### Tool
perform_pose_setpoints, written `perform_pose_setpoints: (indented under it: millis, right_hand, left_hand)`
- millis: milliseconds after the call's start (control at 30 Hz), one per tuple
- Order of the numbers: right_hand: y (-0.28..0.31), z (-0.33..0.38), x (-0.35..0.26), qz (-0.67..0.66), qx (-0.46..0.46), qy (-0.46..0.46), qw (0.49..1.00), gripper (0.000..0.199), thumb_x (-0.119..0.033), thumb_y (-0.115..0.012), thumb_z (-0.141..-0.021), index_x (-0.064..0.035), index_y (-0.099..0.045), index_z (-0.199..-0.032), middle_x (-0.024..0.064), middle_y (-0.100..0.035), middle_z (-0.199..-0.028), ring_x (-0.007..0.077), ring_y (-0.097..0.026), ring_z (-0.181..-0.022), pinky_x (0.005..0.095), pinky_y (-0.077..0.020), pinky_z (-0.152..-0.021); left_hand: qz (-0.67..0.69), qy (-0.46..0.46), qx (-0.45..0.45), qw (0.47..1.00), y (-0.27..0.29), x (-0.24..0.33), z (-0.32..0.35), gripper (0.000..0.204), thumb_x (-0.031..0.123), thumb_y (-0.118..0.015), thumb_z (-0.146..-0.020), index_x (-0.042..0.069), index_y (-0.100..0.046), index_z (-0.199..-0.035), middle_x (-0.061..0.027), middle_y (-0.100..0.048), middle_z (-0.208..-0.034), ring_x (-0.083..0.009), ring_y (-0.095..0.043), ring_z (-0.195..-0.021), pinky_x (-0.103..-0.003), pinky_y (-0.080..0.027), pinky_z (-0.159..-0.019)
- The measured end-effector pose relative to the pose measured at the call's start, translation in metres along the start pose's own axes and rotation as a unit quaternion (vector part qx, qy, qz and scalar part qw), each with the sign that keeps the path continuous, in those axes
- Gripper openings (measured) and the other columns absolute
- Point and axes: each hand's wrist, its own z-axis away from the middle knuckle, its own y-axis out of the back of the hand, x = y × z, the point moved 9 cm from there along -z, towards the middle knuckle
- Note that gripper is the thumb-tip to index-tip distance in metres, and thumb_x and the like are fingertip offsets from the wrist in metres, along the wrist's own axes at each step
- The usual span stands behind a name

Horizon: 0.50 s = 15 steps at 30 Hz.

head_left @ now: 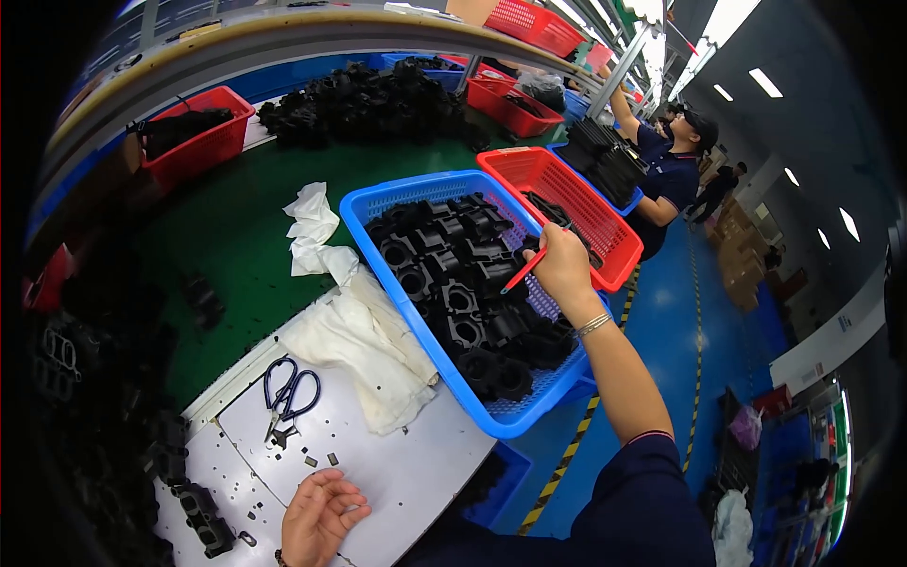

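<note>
My right hand (pixel 565 267) reaches over the blue basket (pixel 416 319), its fingers closed round a slim red pen-like tool (pixel 525 270) that points down to the left. Beneath it, black moulded parts (pixel 460 299) with round openings fill much of the basket. Whether the fingertips also touch one of these parts, I cannot tell. At the lower edge, my left hand (pixel 324 515) hovers by the white tabletop (pixel 378 468), fingers loosely curled and apart, with nothing in it. Dark-handled scissors (pixel 288 392) lie beyond it, among small black scraps (pixel 310 461).
Beside the blue basket stands a red basket (pixel 614 241). White cloths (pixel 364 345) lie left of it. A heap of black parts (pixel 364 104) covers the green bench's far side, near another red basket (pixel 203 142). A co-worker (pixel 671 170) holds a blue tray of black pieces (pixel 605 156).
</note>
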Motion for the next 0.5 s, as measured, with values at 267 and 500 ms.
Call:
perform_pose_setpoints:
  millis: [267,500]
  right_hand:
    - [-0.013,0.014,0.018,-0.109,0.055,-0.067,0.990,0.030,-0.004,-0.079,-0.072,-0.0001,-0.049,-0.075,0.0196,-0.057,-0.071,0.0406,-0.055,-0.072,0.0474,-0.0429,-0.065]
    - [0.000,0.009,0.024,-0.117,0.101,-0.110,0.982,0.031,-0.006,-0.077,-0.076,-0.0009,-0.046,-0.077,0.0139,-0.051,-0.073,0.0328,-0.053,-0.075,0.0438,-0.0419,-0.064]
  left_hand:
    - [-0.002,0.002,0.004,1.000,0.001,-0.001,0.001,0.035,0.019,-0.047,-0.102,-0.001,-0.046,-0.131,-0.0156,-0.063,-0.113,-0.0250,-0.064,-0.103,-0.042,-0.052,-0.096]
    - [-0.001,0.001,0.009,1.000,0.002,0.000,0.001,0.036,0.019,-0.047,-0.102,-0.001,-0.046,-0.132,-0.0159,-0.063,-0.113,-0.0254,-0.064,-0.104,-0.043,-0.052,-0.096]
